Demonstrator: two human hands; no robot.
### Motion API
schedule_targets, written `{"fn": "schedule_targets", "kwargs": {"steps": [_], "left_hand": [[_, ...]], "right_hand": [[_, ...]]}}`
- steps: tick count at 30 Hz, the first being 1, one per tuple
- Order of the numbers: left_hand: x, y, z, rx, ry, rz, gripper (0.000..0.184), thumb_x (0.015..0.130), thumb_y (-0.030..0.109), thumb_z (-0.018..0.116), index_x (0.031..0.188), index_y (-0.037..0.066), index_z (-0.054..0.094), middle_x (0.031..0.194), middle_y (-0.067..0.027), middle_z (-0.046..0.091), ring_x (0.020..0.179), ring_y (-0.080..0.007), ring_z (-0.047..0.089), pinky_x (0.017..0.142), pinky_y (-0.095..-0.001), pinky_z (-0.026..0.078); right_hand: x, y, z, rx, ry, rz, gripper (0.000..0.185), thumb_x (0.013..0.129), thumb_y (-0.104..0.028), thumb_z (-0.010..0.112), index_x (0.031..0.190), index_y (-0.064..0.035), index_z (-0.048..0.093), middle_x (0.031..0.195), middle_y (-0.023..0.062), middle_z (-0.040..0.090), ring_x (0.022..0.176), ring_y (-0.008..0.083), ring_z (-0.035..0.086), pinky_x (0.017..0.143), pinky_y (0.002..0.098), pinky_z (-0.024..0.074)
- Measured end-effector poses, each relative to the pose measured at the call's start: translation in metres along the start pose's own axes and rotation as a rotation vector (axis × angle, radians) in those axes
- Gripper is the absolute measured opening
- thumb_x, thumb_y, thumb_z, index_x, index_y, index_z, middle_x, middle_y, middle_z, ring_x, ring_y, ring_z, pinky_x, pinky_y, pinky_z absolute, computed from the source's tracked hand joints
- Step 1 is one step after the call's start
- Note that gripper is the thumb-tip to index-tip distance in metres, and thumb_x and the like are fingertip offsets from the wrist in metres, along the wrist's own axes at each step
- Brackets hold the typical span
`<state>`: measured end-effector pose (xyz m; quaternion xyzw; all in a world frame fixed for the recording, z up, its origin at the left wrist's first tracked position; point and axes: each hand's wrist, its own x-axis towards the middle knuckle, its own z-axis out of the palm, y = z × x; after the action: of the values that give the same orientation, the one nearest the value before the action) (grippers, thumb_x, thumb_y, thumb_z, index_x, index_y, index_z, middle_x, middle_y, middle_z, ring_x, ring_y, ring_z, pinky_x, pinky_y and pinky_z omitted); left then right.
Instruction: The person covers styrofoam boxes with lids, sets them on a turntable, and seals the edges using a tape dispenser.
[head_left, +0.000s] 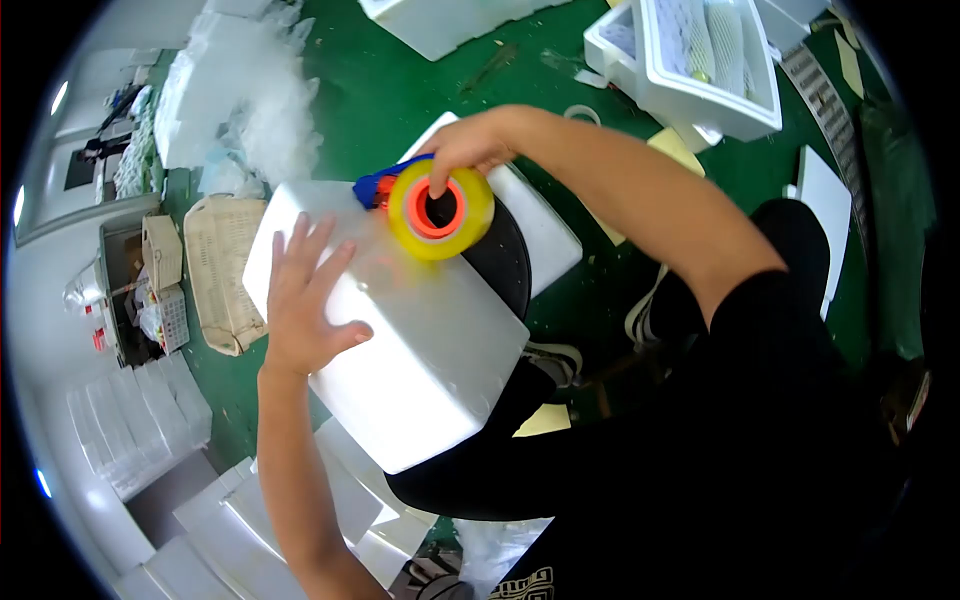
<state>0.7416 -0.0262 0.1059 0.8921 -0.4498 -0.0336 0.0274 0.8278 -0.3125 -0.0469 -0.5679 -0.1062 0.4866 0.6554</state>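
Note:
A white foam box point(430, 350) lies tilted in front of my knees. My left hand point(305, 300) rests on its left side with the fingers spread flat. In my right hand point(470, 145) is a tape dispenser point(470, 225) with a large yellow roll and an orange core; its blue and red head points left, over the box's upper face. My thumb reaches into the core. Under the dispenser, a black round surface point(505, 265) and another white foam piece point(545, 230) show beside the box. Whether tape is stuck to the box is too blurred to tell.
An open white foam box point(715, 95) holding netted items stands at the upper right. A beige basket point(222, 275) sits on the green floor point(400, 50) to the left. White foam boxes point(215, 540) are stacked at the lower left, and clear plastic bags point(270, 100) lie beyond.

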Motion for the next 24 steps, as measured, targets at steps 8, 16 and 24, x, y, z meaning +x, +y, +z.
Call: {"fn": "schedule_targets", "kwargs": {"steps": [8, 16, 24], "left_hand": [[0.004, 0.003, -0.002, 0.0, -0.014, -0.035, 0.09, 0.082, 0.077, 0.056, 0.14, 0.009, 0.055, 0.148, -0.0163, 0.049, 0.144, -0.0428, 0.035, 0.118, -0.0604, 0.018], [0.008, 0.004, -0.002, 0.172, -0.04, -0.412, 0.064, 0.098, 0.056, 0.046, 0.137, 0.006, 0.054, 0.145, -0.0214, 0.048, 0.138, -0.0454, 0.038, 0.111, -0.0533, 0.034], [-0.028, -0.029, -0.013, -0.128, -0.285, -1.558, 0.092, 0.096, 0.074, 0.019, 0.135, -0.001, 0.056, 0.111, -0.0278, 0.067, 0.101, -0.041, 0.067, 0.084, -0.0485, 0.054]], "right_hand": [[-0.03, 0.009, 0.006, -0.065, -0.119, 0.106, 0.061, 0.078, -0.013, 0.078, 0.135, -0.0092, 0.055, 0.115, 0.0075, 0.069, 0.096, 0.0187, 0.071, 0.082, 0.034, 0.0596], [-0.205, 0.107, 0.042, 0.122, 0.086, 0.046, 0.073, 0.082, -0.006, 0.075, 0.149, -0.0116, 0.048, 0.128, 0.0097, 0.063, 0.112, 0.0171, 0.061, 0.095, 0.0313, 0.0532], [-0.276, 0.185, 0.159, 0.793, 0.465, -0.223, 0.087, 0.079, -0.009, 0.08, 0.153, -0.0031, 0.037, 0.131, 0.0154, 0.06, 0.111, 0.0232, 0.064, 0.098, 0.0357, 0.0524]]}}
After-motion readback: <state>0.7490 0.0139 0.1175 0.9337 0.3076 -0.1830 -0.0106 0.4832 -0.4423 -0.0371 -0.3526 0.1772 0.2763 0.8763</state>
